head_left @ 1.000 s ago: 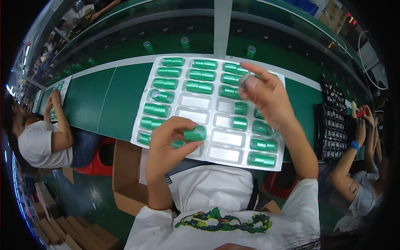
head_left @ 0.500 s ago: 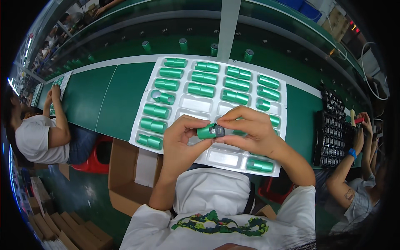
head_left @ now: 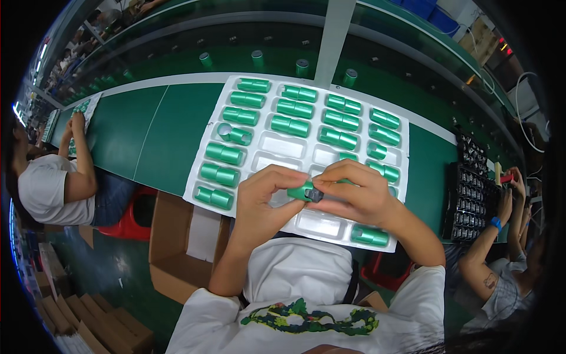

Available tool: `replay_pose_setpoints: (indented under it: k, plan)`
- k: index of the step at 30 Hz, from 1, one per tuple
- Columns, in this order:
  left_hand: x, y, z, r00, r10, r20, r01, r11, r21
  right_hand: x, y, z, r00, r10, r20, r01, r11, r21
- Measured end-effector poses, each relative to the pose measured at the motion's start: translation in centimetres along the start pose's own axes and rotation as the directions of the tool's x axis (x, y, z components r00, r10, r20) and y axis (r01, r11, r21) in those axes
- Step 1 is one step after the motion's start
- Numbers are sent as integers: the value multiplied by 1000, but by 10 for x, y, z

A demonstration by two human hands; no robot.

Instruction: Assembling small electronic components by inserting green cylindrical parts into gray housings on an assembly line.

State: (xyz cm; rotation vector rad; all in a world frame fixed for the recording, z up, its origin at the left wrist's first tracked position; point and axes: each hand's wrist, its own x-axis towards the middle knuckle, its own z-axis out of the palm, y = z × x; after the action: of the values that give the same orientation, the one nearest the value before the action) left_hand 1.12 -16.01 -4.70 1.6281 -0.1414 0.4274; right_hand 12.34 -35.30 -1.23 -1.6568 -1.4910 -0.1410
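Centrally, just below mid-frame, both hands met over the near edge of a white moulded tray (head_left: 266, 143). The left hand (head_left: 263, 197) pinched a green cylindrical piece (head_left: 300, 191) between thumb and fingertips; the right hand (head_left: 358, 194) was curled around a small dark part (head_left: 316, 194) pressed against that piece's end. Both grips were closed on the joined items, held just above the tray's empty pockets. Lower left, an open cardboard box (head_left: 177, 248) sat beneath the table edge. Further up, the tray lay on a green table (head_left: 153, 130), most pockets filled with matching green cylinders (head_left: 292, 125). At the right edge, a black tray (head_left: 471, 189) sat beside another person's arm. At the left edge, a seated person in a white shirt (head_left: 44, 192) worked. Along the top, single green cylinders (head_left: 257, 58) stood upright on a conveyor.
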Motion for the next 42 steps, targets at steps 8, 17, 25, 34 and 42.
replay_pose_setpoints:
  k: [8,17,25,34,42]
  plan:
    - [0,7,28,967,-244,70,251,884,-395,-3,8,7,964,-246,-98,213,941,-262]
    - [1,-6,30,954,-298,0,277,885,-374,-1,4,9,946,-324,-25,299,896,-328]
    - [-5,58,-36,980,-33,196,-124,670,732,9,90,-78,889,212,-407,-361,870,-337]
    - [-20,49,-48,944,-288,164,69,655,753,-69,219,-156,537,627,-564,-842,350,-411]
    - [-13,49,-58,948,-211,237,-6,735,678,-117,253,-206,434,324,-841,-899,100,-426]
